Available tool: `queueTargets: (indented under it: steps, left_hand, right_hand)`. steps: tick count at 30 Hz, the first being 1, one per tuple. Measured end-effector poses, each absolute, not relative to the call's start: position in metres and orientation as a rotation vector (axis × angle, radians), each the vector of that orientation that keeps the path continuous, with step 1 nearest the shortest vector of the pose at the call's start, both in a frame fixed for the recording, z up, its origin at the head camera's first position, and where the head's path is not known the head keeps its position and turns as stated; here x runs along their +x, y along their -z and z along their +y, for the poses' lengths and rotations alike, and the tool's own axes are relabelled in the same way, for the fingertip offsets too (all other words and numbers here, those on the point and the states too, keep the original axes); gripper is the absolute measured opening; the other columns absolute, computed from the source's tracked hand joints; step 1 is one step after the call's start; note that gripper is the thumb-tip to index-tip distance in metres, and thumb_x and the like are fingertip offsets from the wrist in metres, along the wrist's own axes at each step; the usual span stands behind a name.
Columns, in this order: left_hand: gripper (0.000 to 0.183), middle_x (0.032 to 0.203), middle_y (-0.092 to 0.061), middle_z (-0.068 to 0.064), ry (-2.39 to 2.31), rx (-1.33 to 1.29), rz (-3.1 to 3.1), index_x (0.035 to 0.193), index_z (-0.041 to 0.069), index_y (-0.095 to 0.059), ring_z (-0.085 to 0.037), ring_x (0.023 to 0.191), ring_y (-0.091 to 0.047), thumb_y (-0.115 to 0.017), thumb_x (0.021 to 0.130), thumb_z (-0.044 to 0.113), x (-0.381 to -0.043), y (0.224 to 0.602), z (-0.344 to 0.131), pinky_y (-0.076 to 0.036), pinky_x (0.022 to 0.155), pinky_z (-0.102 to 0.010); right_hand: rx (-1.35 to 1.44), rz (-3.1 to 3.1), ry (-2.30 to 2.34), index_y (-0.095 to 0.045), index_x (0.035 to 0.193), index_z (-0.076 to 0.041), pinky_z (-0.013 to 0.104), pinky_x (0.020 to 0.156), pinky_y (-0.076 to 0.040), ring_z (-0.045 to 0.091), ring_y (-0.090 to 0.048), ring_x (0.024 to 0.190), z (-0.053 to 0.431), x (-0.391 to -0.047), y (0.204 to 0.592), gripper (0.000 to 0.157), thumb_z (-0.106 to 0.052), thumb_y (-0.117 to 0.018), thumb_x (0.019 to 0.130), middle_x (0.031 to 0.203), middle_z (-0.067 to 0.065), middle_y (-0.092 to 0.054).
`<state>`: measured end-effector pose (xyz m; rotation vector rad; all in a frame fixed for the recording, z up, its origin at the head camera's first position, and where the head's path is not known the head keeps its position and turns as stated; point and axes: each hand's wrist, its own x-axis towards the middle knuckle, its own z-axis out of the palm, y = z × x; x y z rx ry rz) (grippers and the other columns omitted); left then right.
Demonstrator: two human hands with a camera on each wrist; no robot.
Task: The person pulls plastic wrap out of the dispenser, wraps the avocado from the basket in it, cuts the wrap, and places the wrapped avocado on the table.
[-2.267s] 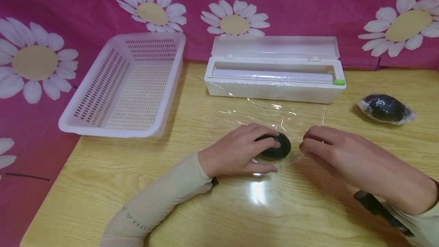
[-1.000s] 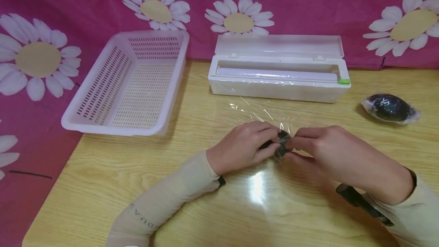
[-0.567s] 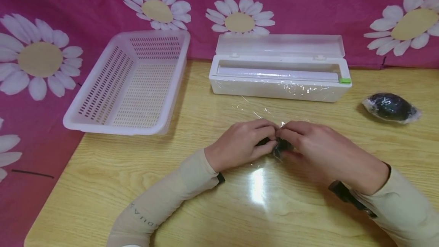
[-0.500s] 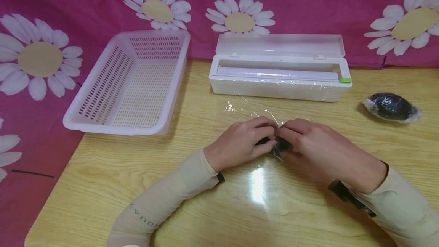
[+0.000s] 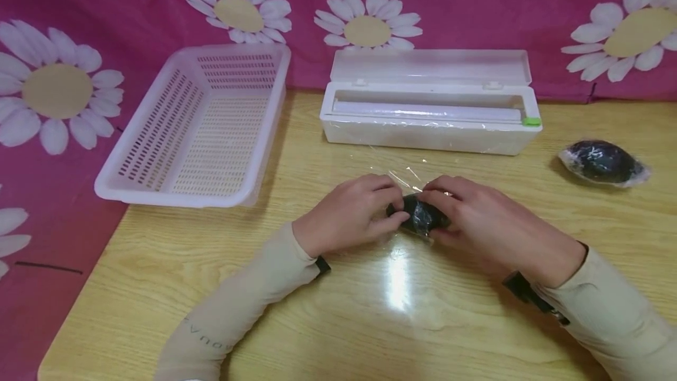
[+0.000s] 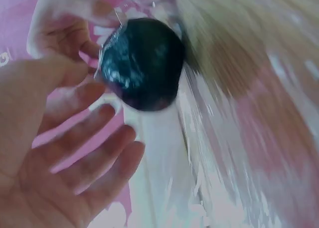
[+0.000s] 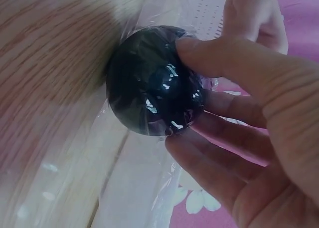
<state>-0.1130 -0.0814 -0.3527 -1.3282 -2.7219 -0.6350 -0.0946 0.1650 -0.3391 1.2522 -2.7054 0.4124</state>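
Observation:
A dark green avocado [image 5: 423, 214], partly covered in clear plastic wrap, lies low over the table between both hands. My right hand [image 5: 476, 216] grips it, thumb on one side and fingertips on the other, as the right wrist view shows. At its left end, my left hand [image 5: 357, 213] has the thumb and index finger near or touching it; in the left wrist view the other fingers spread loosely beside the avocado [image 6: 144, 63]. Clear film [image 5: 407, 178] stretches from the avocado back to the white wrap dispenser [image 5: 423, 137], whose lid stands up behind the roll.
Another avocado [image 5: 603, 162], fully wrapped with twisted film ends, rests on the right of the table. To the left stands a white perforated basket [image 5: 174, 197] with nothing in it. A pink flowered cloth [image 5: 460, 10] hangs behind the wooden table [image 5: 317, 334].
My right hand has come leftward with the film onto the avocado and now grips it. Film now covers part of the avocado. My left hand has drawn back left, leaving more of it showing.

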Motion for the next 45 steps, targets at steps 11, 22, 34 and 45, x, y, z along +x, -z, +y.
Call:
queueTargets:
  steps: [11,22,34,45]
  left_hand:
    - [0.034,0.092,-0.064,0.006,0.404,-1.534,-3.149,0.096,0.019,-0.068,-0.008,0.081,-0.054,-0.083,0.083,0.046,-0.098,0.347,-0.127,-0.051,0.079,-0.027]
    - [0.02,0.08,-0.053,0.009,0.348,-1.629,-3.131,0.08,0.021,-0.062,-0.006,0.078,-0.051,-0.08,0.089,0.018,-0.096,0.348,-0.142,-0.046,0.073,-0.021]
    - [0.011,0.093,-0.07,0.004,0.389,-1.458,-2.947,0.1,0.012,-0.071,-0.008,0.085,-0.067,-0.063,0.097,0.007,-0.093,0.318,-0.143,-0.058,0.082,-0.027]
    - [0.012,0.088,-0.065,0.002,0.23,-1.503,-2.66,0.097,0.014,-0.073,-0.014,0.088,-0.06,-0.064,0.099,0.005,-0.105,0.295,-0.123,-0.055,0.076,-0.025]
  right_hand:
    - [1.25,-2.712,-0.462,-0.071,0.124,-0.001,0.048,0.088,-0.062,0.028,-0.072,0.104,0.167,-0.098,0.34,0.057,-0.018,-0.093,0.075,0.118,0.013,-0.071]
    - [1.26,-2.714,-0.481,-0.07,0.125,0.0,0.048,0.09,-0.061,0.029,-0.072,0.106,0.166,-0.099,0.342,0.057,-0.017,-0.093,0.075,0.118,0.014,-0.071]
    - [1.251,-2.764,-0.497,-0.071,0.125,-0.002,0.048,0.092,-0.06,0.028,-0.071,0.107,0.168,-0.099,0.339,0.054,-0.017,-0.091,0.078,0.119,0.012,-0.07]
    - [1.292,-2.711,-0.476,-0.072,0.121,-0.004,0.044,0.09,-0.061,0.025,-0.071,0.105,0.169,-0.1,0.34,0.05,-0.015,-0.092,0.077,0.116,0.009,-0.071]
